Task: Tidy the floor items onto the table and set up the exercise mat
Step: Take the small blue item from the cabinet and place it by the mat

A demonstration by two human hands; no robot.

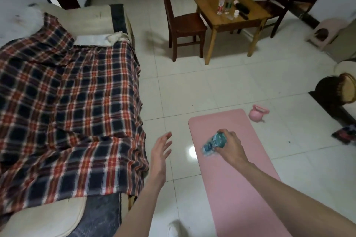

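Observation:
A pink exercise mat lies unrolled on the white tiled floor at lower right. Above it my right hand is shut on a blue plastic bottle, which points down to the left. To the left of the mat my left hand hovers over the tiles, fingers apart and holding nothing. A pink kettlebell stands on the floor just beyond the mat's far right corner. Farther back is the small wooden table, carrying bottles and small dark items.
A sofa under a plaid blanket fills the left side. A dark wooden chair stands left of the table, another behind it. A pink stool and a basket sit at right. A plaid cloth lies on the floor near the right edge.

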